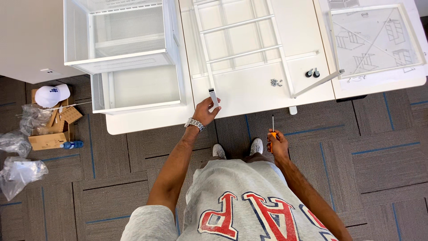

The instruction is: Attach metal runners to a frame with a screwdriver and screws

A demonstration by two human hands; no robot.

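Your left hand (pixel 206 110) reaches up to the near edge of the white desk (pixel 249 96), and its fingers (pixel 213 106) are closed in a pinch around the lower end of one leg of the white metal frame (pixel 240 44). That frame lies flat on the desk, its rungs running across and its legs pointing back toward you. Your right hand (pixel 277 143) hangs lower, in front of your body and off the desk, with its fingers wrapped tight around the orange handle of a screwdriver (pixel 273 127) whose thin shaft points up toward the desk edge. A small heap of screws (pixel 276 82) sits on the desk just beside the frame, and two dark caster wheels (pixel 312 72) rest a little farther right. To the left stand stacked white mesh baskets (pixel 125 49); to the right a printed instruction sheet (pixel 379 38) lies under another white frame part.
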